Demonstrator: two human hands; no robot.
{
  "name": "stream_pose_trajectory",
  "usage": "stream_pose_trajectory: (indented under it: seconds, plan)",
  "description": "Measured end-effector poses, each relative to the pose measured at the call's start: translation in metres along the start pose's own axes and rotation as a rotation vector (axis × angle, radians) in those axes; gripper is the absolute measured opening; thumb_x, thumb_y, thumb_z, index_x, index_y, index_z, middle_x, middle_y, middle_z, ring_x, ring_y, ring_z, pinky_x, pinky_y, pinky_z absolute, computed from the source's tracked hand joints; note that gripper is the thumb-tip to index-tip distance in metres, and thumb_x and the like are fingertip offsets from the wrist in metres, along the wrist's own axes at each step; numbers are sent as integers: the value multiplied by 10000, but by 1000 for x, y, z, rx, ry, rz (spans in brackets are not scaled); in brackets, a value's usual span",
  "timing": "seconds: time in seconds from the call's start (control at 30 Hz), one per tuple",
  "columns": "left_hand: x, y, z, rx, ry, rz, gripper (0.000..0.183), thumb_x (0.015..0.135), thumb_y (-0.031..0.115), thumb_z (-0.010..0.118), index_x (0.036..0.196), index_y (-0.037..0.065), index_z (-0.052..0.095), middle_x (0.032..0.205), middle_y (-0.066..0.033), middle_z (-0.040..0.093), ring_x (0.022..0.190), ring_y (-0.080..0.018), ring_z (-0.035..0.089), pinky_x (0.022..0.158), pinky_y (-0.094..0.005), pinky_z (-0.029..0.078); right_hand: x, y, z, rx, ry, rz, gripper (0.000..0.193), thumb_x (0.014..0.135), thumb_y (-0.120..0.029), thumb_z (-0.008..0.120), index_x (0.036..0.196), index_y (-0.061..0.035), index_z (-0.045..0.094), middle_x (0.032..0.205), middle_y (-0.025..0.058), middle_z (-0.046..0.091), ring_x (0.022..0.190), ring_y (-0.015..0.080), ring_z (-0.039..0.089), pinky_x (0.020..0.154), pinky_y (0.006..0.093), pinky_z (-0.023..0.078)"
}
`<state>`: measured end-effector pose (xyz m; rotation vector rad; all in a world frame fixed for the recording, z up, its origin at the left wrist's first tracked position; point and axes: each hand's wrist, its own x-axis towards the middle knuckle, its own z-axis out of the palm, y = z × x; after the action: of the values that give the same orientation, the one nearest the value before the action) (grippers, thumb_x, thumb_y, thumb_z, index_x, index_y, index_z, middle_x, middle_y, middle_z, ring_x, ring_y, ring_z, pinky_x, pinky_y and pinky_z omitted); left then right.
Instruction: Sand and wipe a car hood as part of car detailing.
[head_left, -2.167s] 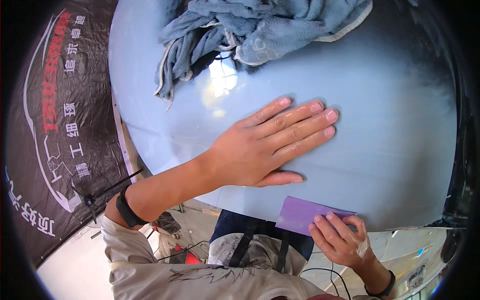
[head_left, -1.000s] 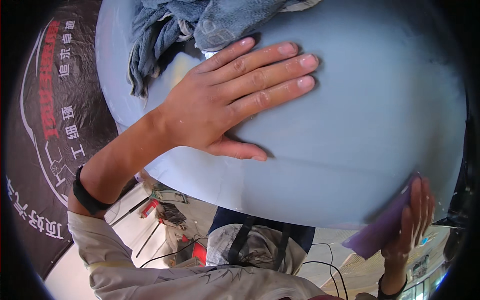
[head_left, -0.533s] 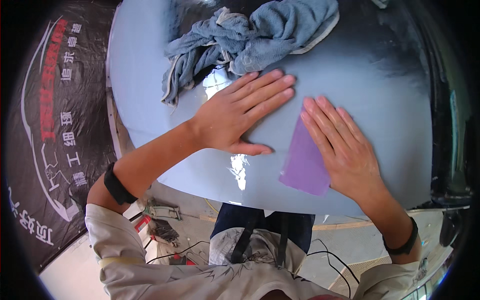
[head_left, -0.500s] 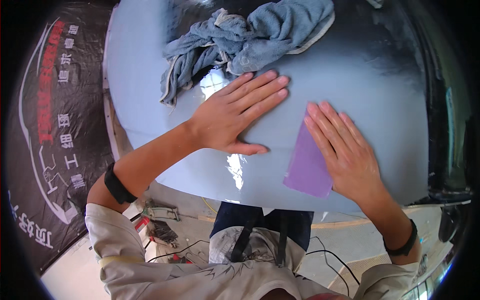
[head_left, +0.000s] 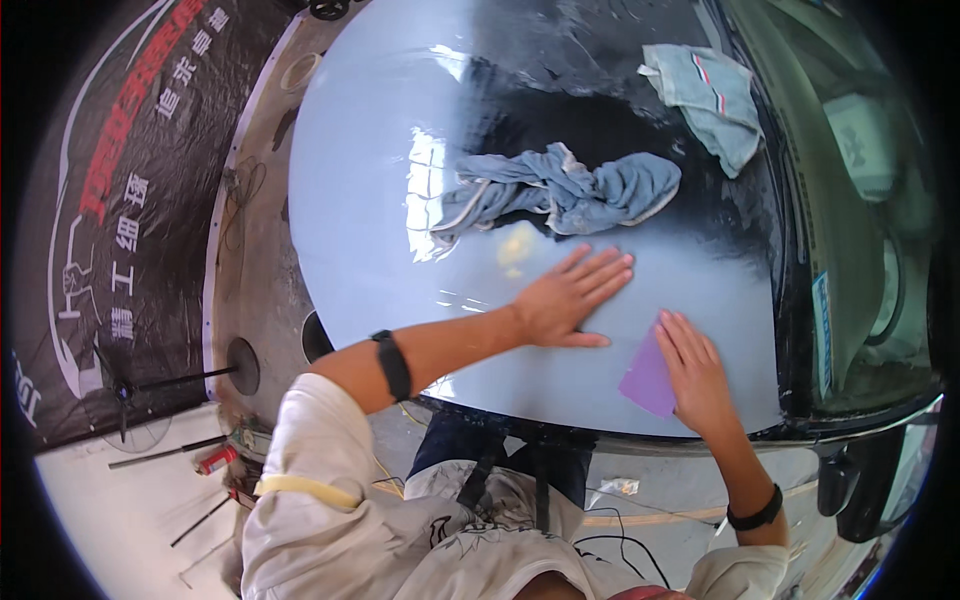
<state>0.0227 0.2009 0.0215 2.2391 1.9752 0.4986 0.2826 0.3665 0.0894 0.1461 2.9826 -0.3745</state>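
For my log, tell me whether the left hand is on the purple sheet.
No, the purple sheet is under the right hand; the left hand lies apart.

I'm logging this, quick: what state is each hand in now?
Left hand: open, palm down on the curved pale blue-grey car hood.
Right hand: fingers extended over a flat purple rectangular sheet; thumb hidden, grip can't be told.

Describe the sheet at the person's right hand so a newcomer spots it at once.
Start at the pale car hood, in its lower right part. There the right hand lies over a flat sheet, part of which shows on its left. It is plain purple, unlike the crumpled blue-grey cloth farther up.
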Motion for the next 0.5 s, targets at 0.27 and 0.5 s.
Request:
stream_pose_trajectory:
  seconds: [0.27, 0.5]
  plan:
    - [23, 41, 14, -139, 56, -85, 864, 1038, 558, 500, 1630, -23, 261, 1727, -187, 220, 1616, -327, 161, 1302, -508, 119, -75, -7, -5, -8, 181, 348, 758, 740, -16, 757, 1460, -35, 521, 1509, 158, 514, 1381, 370, 504, 1129, 472, 447]
    - [3, 58, 17, -20, 11, -31, 794, 1037, 456, 542, 1623, -14, 285, 1717, -178, 257, 1600, -362, 201, 1280, -538, 171, -133, -61, 4, 309, 253, 597, 737, 774, -50, 764, 1467, -61, 515, 1535, 141, 460, 1375, 367, 506, 1044, 455, 538]
